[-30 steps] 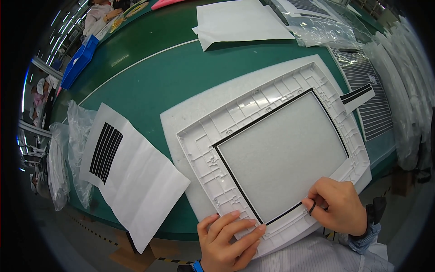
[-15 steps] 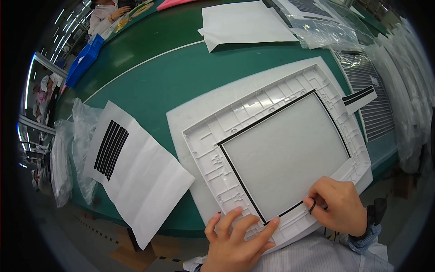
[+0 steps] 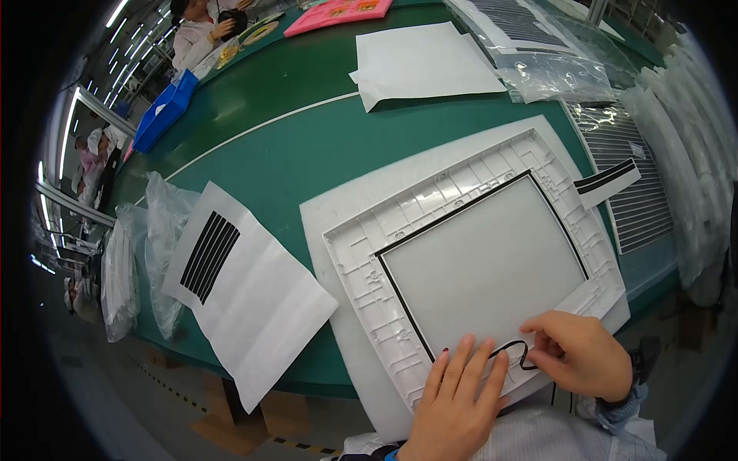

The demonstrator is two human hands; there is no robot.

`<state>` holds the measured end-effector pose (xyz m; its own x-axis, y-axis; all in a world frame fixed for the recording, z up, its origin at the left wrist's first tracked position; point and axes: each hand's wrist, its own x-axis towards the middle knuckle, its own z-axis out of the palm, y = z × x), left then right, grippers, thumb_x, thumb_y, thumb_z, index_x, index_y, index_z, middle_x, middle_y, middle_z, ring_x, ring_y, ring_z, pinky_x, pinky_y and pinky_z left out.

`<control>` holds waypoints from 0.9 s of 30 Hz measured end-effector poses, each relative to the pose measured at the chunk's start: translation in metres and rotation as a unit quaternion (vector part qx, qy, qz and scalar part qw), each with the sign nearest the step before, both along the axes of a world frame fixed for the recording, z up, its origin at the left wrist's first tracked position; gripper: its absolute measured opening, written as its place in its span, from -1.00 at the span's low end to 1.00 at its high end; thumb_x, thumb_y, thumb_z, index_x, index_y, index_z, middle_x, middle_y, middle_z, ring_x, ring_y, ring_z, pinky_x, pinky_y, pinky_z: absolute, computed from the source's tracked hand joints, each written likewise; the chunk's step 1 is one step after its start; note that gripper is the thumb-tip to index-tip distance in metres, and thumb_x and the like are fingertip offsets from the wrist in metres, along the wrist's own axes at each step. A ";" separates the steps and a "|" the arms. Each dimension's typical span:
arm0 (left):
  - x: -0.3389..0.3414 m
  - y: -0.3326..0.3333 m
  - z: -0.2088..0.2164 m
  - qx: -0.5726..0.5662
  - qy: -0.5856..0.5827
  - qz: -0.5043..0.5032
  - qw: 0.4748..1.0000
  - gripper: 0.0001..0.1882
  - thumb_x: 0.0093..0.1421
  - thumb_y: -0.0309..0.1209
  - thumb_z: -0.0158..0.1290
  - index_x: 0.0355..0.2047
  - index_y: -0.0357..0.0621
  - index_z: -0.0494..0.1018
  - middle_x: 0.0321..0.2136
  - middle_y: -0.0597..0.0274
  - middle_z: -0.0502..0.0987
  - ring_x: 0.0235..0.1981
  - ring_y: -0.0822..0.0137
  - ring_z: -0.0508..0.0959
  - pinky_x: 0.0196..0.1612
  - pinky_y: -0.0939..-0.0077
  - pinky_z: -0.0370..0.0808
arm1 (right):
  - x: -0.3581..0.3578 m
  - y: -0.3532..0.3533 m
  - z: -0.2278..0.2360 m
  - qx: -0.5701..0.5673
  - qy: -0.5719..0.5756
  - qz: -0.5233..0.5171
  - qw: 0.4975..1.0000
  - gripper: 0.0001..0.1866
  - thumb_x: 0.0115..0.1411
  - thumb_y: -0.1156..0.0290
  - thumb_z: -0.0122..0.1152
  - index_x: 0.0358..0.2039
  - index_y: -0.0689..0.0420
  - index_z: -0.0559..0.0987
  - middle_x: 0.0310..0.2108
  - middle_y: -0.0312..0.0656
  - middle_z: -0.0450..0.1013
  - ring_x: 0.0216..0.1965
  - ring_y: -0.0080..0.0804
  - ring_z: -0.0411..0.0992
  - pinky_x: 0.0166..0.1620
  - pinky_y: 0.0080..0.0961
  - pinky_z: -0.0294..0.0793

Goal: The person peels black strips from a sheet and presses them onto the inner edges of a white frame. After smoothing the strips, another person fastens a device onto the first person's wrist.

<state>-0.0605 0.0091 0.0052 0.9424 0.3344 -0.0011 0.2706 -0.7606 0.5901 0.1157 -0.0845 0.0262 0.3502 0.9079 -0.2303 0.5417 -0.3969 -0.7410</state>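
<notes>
A white plastic frame (image 3: 357,288) lies inner side up on a white foam sheet (image 3: 327,230). Black adhesive strip (image 3: 453,210) lines the far, left and right edges of its opening. My left hand (image 3: 461,403) rests flat on the near edge, fingers stretched out over the near-left corner and hiding it. From under those fingers a loose length of black strip (image 3: 526,352) rises in a curl. Its free end meets the bent fingertips of my right hand (image 3: 584,355), which pinch it above the near edge.
At left lies a creased white sheet (image 3: 257,300) with black strips, beside clear plastic bags (image 3: 165,246). A small strip-bearing piece (image 3: 611,183) touches the frame's right side. Beyond are white paper (image 3: 427,61), bagged strip sheets (image 3: 538,46), a blue bin (image 3: 165,111) and a co-worker (image 3: 201,34).
My left hand has slid right along the near edge and flattened. The strip now curls up loosely between my hands. My right hand has shifted slightly right; the whole view has tilted a little.
</notes>
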 end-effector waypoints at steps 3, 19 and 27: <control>0.003 0.002 -0.001 -0.019 -0.025 -0.001 0.999 -0.36 -0.08 -0.43 0.21 0.08 -0.17 0.33 0.11 0.02 0.29 0.22 -0.03 0.21 0.20 0.05 0.16 | 0.008 -0.008 0.010 -0.008 0.058 -0.029 0.998 -0.66 0.06 0.61 0.24 -0.11 0.29 0.46 -0.44 -0.14 0.45 -0.52 -0.41 0.46 -0.44 -0.54 0.46; -0.025 0.057 0.085 0.226 -0.023 0.133 0.965 -0.64 0.04 -0.47 0.19 -0.10 -0.14 0.48 -0.04 0.02 0.44 0.11 -0.09 0.34 0.07 0.08 0.31 | 0.016 -0.045 -0.004 0.226 0.449 -0.140 0.853 -0.74 0.16 0.71 0.02 -0.11 0.43 0.40 -0.21 0.05 0.45 -0.34 -0.35 0.53 -0.27 -0.51 0.57; 0.036 0.085 0.065 0.205 -0.021 -0.020 0.978 -0.73 -0.07 -0.58 0.23 -0.31 -0.06 0.53 -0.21 0.23 0.46 0.00 0.11 0.37 0.08 0.19 0.16 | 0.014 -0.037 -0.014 0.230 0.055 -0.078 0.968 -0.75 0.02 0.73 0.16 -0.25 0.25 0.56 -0.34 -0.12 0.43 -0.41 -0.39 0.48 -0.39 -0.57 0.46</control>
<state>-0.0245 0.0937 0.0704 0.9513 0.2607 0.1646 0.2172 -0.9456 0.2424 0.1296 -0.1219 0.0119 0.4881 0.8610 0.1430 0.4099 -0.0815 -0.9085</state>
